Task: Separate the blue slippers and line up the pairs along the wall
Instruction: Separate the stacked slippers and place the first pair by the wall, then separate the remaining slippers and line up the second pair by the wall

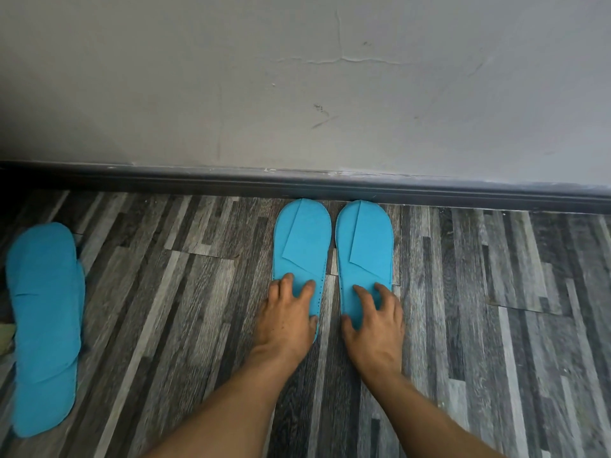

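Two flat blue slippers lie side by side on the floor, toes touching the dark skirting board [330,186]. My left hand [287,317] rests with spread fingers on the heel end of the left slipper [302,239]. My right hand [375,320] presses in the same way on the heel of the right slipper [365,246]. A narrow gap separates the two slippers. Far to the left a stack of blue slippers [44,322] lies on the floor, pressed together and apart from both hands.
The grey wall [297,77] runs across the top of the view above the skirting. Grey striped wood-look flooring [496,309] stretches along the wall to the right of the pair and between the pair and the stack.
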